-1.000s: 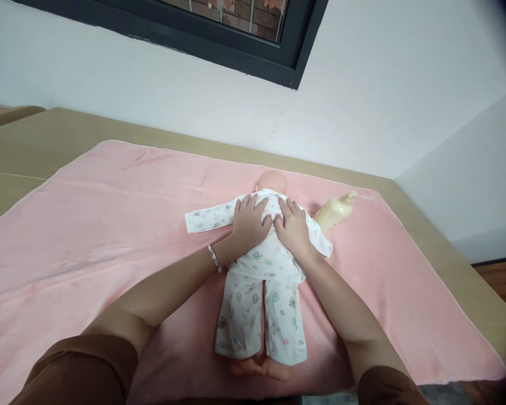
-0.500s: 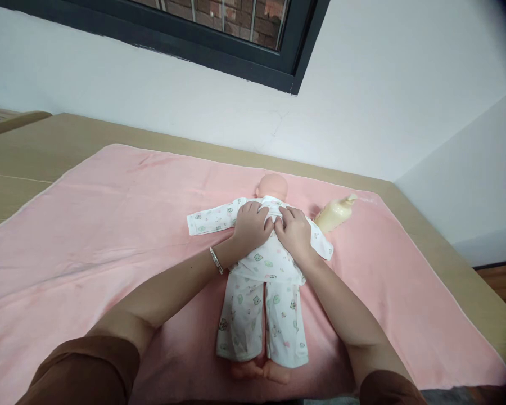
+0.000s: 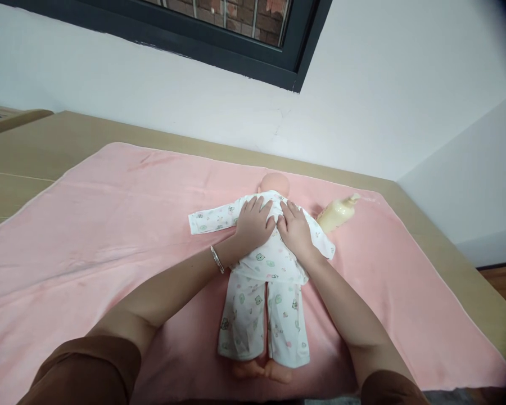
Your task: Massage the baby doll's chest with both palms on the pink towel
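A baby doll (image 3: 275,183) lies face down, its bare feet towards me. It wears a white printed long-sleeved top (image 3: 270,261) and matching trousers (image 3: 245,320). My left hand (image 3: 254,224) rests flat on the left side of the doll's upper back, fingers stretched towards its head. On the right side of the back, my right hand (image 3: 296,229) lies flat in the same way. The two thumbs nearly meet over the spine. Neither hand grips anything.
Under the doll a pink blanket (image 3: 122,225) covers much of a wooden table (image 3: 88,126). A pale yellow pump bottle (image 3: 337,214) lies on its side by the doll's right sleeve. Behind the table are a white wall (image 3: 219,107) and a dark-framed window (image 3: 295,73).
My fingers have straightened from a curled pose and slid slightly up the doll's back. The bunched cloth near the collar looks smoother. The view has shifted slightly.
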A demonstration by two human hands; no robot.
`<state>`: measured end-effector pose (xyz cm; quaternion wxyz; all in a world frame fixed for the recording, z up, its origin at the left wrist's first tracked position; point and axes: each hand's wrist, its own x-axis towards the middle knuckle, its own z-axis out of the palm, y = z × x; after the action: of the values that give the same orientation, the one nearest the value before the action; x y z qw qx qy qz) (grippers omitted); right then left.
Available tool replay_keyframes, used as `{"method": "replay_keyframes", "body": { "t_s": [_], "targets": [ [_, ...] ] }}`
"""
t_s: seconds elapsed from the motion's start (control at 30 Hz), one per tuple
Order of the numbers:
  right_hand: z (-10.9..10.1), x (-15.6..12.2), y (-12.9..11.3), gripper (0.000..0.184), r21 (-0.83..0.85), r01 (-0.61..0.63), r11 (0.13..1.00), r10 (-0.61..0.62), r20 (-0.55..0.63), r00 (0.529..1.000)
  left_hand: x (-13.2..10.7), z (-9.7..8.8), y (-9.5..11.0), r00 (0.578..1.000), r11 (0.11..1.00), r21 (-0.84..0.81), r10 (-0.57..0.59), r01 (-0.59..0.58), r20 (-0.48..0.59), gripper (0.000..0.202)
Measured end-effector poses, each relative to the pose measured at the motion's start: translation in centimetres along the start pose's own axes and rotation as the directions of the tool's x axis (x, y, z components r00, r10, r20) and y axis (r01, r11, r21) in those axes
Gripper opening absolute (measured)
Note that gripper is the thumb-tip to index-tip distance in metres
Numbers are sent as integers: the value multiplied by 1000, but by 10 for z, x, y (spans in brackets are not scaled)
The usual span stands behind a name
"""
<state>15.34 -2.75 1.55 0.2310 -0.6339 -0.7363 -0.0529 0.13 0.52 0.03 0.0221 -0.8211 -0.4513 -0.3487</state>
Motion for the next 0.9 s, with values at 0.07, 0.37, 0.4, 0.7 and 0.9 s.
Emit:
{"method": "replay_keyframes", "body": {
  "t_s": [0.07,0.37,0.4,0.7,0.9],
  "targets": [
    [1,-4,-3,45,-19,-22,1000,21,-65,998,-2,1,0,1000,1000,-6,19,-19,-24,41],
    [-2,0,1,52,11,-10,1000,10,31,999,-2,0,1,1000,998,-63,-15,16,15,47],
    [-2,1,3,53,35,10,999,-12,63,998,-1,0,0,999,997,-69,-16,18,28,48],
    [-5,-7,-9,46,-43,-46,998,44,-40,998,-6,1,2,999,999,-41,-13,10,-52,38],
    [-7,-4,-7,51,-81,-64,995,66,20,998,-4,-1,3,998,997,-51,-54,53,-25,43]
  ]
}}
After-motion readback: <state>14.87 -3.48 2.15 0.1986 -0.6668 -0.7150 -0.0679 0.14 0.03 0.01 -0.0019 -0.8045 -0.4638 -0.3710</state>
